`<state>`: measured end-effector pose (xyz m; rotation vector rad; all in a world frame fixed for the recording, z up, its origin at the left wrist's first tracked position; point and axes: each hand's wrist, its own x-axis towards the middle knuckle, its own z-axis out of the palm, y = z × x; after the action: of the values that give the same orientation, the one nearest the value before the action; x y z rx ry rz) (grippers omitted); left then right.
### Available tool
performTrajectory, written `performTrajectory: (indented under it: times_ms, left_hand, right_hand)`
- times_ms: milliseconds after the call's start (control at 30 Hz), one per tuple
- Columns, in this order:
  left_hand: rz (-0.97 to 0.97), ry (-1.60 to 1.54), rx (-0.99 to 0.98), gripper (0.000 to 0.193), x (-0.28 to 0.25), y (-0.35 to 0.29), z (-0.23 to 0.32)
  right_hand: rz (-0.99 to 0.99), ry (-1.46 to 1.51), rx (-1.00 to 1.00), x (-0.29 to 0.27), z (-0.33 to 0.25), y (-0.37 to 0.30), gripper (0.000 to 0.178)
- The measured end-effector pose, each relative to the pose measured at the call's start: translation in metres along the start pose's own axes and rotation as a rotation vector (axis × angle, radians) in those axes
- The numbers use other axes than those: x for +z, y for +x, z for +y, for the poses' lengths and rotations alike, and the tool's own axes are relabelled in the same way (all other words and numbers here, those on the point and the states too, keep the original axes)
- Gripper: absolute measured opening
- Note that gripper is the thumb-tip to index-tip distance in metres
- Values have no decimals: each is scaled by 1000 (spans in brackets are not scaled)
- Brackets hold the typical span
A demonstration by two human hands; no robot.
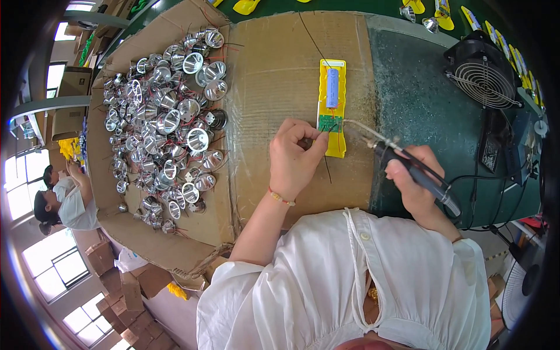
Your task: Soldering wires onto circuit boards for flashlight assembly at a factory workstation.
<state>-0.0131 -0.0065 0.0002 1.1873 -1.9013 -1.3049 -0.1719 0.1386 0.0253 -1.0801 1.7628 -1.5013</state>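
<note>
A yellow plastic housing (pixel 336 147) lies on the cardboard in front of me. It holds a blue cylindrical battery (pixel 332 87) and, below that, a small green circuit board (pixel 329 123). My left hand (pixel 296 156) is at the board's left side, thumb and forefinger pinched on a thin dark wire (pixel 328 169) whose tail hangs below. My right hand (pixel 415 195) grips a black soldering iron (pixel 429 185) with a thin tube feeding toward its tip. The iron's tip points at the board; whether it touches is too small to tell.
On the left stands a cardboard box (pixel 224 230) full of shiny reflector cups (pixel 169 121) with wires. A black fan with a wire guard (pixel 483 84) sits at the right, cables (pixel 496 178) near it. More yellow housings (pixel 444 14) line the far edge. Two people are at far left.
</note>
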Motion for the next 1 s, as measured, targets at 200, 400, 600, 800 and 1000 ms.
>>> performTrajectory:
  times_ms: [200,400,600,800,1000]
  left_hand:
    - [2,25,-7,9,-2,0,-1]
    - [10,80,-10,10,-1,1,2]
    - [24,-18,-101,9,-3,-1,15]
    - [-105,173,-189,15,-22,4,11]
    - [-39,269,-49,10,-15,13,15]
  right_hand:
    - [153,196,75,-5,17,-2,13]
    - [162,315,183,-12,31,-3,16]
    - [225,327,205,-25,38,0,14]
    - [292,327,217,-39,45,-1,14]
    - [290,354,246,-42,46,1,13]
